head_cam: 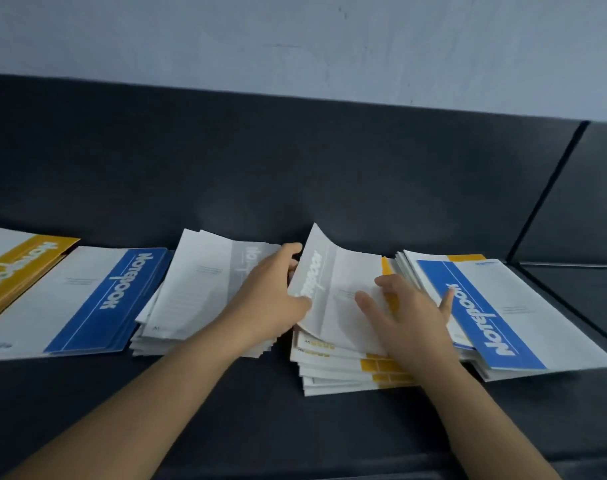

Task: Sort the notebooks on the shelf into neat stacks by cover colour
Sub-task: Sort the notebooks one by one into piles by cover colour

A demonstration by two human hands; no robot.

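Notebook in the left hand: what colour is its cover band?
Grey with white lettering, on the lifted notebook; head view shows it best.

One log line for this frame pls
left hand: grips grey notebook, edge lifted | right hand: rests on it | under: yellow stack | grey stack: at left

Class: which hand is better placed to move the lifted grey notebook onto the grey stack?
Left. The left hand grips the raised edge of the grey notebook, next to the grey stack; the right hand only rests on it, farther away.
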